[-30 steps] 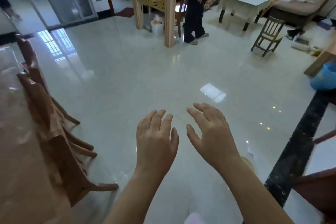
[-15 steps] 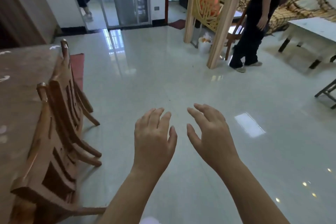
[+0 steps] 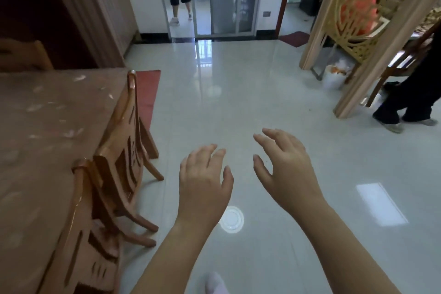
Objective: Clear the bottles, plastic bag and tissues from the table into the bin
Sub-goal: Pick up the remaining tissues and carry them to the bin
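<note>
Both hands hang low in the middle of the frame over bare floor, the left hand (image 3: 202,181) and right hand (image 3: 288,169) side by side, palms down, fingers loosely spread and a little curled, nothing in either. At the left edge runs the table (image 3: 43,141), its long axis going from the lower left corner up toward the middle left, with two chairs (image 3: 119,150) tucked against its near edge. On the stretch of top that shows I see no bottles, no bag and no tissues, only pale smears or glare that I cannot read; the nearer end is cut off by the frame. Farther off, in the upper right by the carved screen (image 3: 372,19), stands a small white bin (image 3: 334,77), upright, mouth up, already heaped with white and orange rubbish. My guess is that the clearing is done or nearly so, though the hidden part of the table could hold something yet. Two people stand beyond.
</note>
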`<state>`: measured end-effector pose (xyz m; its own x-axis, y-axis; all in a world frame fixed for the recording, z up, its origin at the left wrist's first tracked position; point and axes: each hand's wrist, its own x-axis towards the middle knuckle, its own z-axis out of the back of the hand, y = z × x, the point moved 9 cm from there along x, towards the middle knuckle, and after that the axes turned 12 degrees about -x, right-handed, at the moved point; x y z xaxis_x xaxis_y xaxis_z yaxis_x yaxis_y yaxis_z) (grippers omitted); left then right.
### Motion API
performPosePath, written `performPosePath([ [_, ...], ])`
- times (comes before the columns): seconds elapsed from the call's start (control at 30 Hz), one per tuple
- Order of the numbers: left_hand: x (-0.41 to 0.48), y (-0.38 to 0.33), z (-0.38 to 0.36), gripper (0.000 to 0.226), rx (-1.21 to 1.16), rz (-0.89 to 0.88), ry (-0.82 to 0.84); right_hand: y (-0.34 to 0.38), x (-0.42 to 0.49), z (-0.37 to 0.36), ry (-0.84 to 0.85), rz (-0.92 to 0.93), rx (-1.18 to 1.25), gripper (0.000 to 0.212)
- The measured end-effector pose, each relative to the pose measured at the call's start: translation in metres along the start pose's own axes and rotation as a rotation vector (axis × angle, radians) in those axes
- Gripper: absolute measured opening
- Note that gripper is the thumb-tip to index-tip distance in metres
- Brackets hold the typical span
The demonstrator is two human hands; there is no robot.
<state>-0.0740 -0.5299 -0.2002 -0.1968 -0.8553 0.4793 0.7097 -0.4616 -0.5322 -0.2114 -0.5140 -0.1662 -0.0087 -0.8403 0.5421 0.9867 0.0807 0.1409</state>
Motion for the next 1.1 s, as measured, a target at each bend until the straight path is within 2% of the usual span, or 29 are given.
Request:
performPosePath([
  [0.23, 0.111, 0.059, -0.017, 0.036, 0.054, 0.039, -0.052, 0.008, 0.106, -0.085, 0.043, 0.053, 0.068, 0.037],
  [0.57, 0.294, 0.139, -0.076, 0.033, 0.117, 0.002, -0.128, -0.028, 0.291, -0.204, 0.030, 0.117, 0.124, 0.037],
  [0.83, 0.436, 0.200, -0.095, 0.036, 0.179, 0.088, -0.196, -0.039, 0.445, -0.273, 0.031, 0.211, 0.184, 0.036],
  [1.1, 0.538, 0.306, -0.112, 0.036, 0.221, 0.194, -0.244, -0.006, 0.564, -0.375, 0.080, 0.315, 0.234, 0.036],
])
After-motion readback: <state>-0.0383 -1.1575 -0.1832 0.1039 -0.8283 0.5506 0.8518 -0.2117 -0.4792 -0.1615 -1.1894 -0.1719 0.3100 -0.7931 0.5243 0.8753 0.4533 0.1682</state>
